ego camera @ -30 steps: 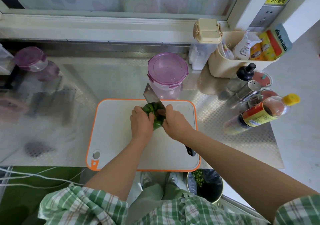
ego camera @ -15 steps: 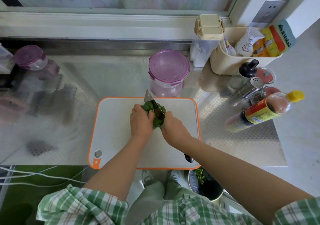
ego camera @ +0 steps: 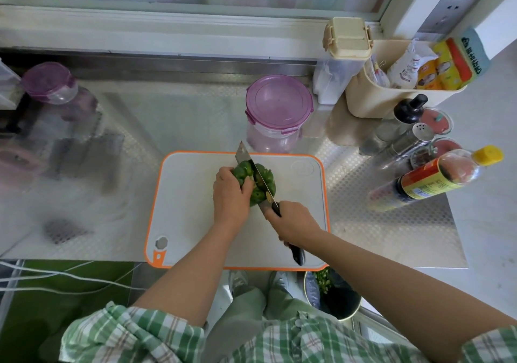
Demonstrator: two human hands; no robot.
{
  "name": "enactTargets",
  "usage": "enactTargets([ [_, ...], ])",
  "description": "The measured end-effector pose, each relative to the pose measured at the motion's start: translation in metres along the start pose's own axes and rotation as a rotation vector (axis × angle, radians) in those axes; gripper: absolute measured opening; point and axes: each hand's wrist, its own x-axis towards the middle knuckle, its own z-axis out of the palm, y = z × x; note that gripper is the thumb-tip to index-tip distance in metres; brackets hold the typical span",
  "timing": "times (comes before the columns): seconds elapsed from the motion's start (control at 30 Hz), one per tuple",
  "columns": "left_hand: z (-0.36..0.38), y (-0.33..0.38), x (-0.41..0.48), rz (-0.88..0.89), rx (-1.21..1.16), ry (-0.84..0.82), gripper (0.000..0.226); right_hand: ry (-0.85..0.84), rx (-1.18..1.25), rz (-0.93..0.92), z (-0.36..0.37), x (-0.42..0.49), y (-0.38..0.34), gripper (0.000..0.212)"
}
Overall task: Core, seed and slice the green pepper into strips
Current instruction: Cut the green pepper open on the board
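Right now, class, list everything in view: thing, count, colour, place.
cutting board: one, white, orange-rimmed, counter front.
green pepper: one, green, on board.
knife: one, silver blade, across pepper.
purple-lidded tub: one, clear, behind board.
left tub: one, purple lid, far left.
cream bin: one, cream, back right.
shaker: one, silvery, right.
sauce bottle: one, yellow-capped, right of board.
bucket: one, dark, floor below board.
left hand: one, holds pepper.
right hand: one, grips knife handle.

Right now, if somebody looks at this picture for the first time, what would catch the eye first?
The green pepper in the middle of the white, orange-edged cutting board draws the eye: the left hand holds it while the knife, gripped by the right hand, is set into it. Behind the board stands a round container with a purple lid, and at the right a yellow-capped bottle.
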Motion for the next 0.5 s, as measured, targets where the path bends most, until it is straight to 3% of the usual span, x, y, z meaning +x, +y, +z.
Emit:
enactTargets([
  [0.1, -0.001, -0.004, 0.001, -0.009, -0.023, 0.002, 0.03, -0.094, 0.025, 0.016, -0.001, 0.003, -0.008, 0.037],
  [0.5, -0.008, -0.024, -0.005, 0.019, -0.106, -0.038, 0.034, -0.024, 0.051, 0.014, 0.029, 0.018, -0.006, 0.032],
])
